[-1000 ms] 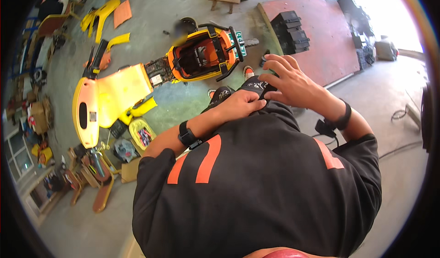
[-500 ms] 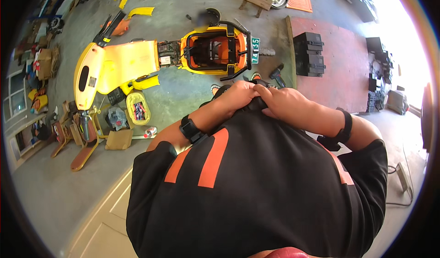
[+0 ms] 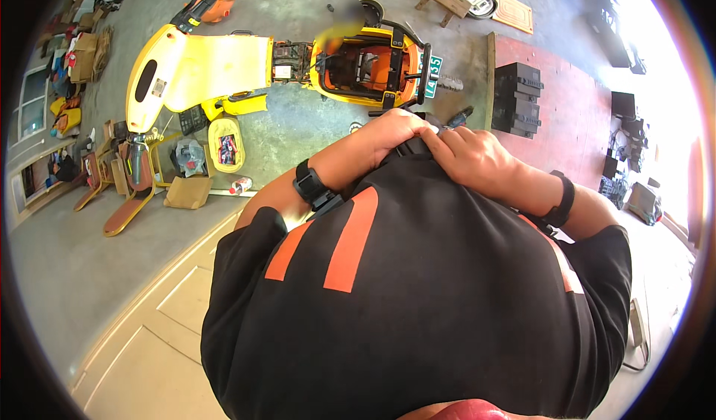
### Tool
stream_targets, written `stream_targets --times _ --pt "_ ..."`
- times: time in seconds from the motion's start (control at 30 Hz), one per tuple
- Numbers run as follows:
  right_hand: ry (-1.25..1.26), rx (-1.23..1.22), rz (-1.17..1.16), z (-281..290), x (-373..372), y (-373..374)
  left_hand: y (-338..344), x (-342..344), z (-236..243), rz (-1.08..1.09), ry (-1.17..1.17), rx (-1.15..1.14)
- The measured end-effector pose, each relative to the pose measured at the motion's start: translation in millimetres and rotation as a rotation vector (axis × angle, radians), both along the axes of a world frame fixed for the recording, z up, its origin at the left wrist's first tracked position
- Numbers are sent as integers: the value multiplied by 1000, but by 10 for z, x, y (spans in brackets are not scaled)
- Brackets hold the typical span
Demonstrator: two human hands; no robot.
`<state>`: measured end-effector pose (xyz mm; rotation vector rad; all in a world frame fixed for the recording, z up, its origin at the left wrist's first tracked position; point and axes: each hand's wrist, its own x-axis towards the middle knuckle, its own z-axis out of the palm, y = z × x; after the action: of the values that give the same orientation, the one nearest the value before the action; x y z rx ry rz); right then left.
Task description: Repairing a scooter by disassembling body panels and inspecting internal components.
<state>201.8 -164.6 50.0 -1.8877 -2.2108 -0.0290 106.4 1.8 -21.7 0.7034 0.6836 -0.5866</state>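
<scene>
While both hands meet at the chest, left hand (image 3: 388, 133) and right hand (image 3: 470, 155) closed on black shirt (image 3: 418, 286) hem.

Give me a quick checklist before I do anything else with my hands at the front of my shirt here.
1. Left hand at the hem of the black shirt: ok, it rests on the dark bunched edge.
2. Right hand beside it: ok, the two hands meet at the hem.
3. What the fingers grip: cannot tell, the hands hide it.
4. Left wrist watch and right wristband clear of the cloth: ok.
5. Stripped yellow scooter on the floor ahead: ok, apart from both hands.
6. Small tool past the hands: cannot tell whether it is held or lies on the floor.
</scene>
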Motion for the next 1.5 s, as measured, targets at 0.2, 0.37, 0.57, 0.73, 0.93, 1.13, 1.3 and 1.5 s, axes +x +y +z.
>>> stream_targets --times 0.2,0.37,0.57,0.73,0.93,1.13,1.3,1.5 --pt "-40 16 5 -39 -92 1 21 -68 128 -101 -158 226" --pt "-72 -8 8 -9 -141 -58 106 -220 -21 -195 -436 224" --pt "-19 1 -22 -61 -165 -109 204 -337 267 -316 -287 292" --pt "11 28 -38 -50 -107 -59 235 -324 292 -423 -833 790" --pt "40 47 -36 20 -62 26 253 -333 358 -365 -538 359" --pt "65 114 20 -56 -73 57 217 -412 256 -346 -704 590" --pt "94 96 3 -97 -122 47 229 -450 282 -342 -465 282" --pt "174 78 73 -66 -142 80 351 -420 281 -447 -397 234"
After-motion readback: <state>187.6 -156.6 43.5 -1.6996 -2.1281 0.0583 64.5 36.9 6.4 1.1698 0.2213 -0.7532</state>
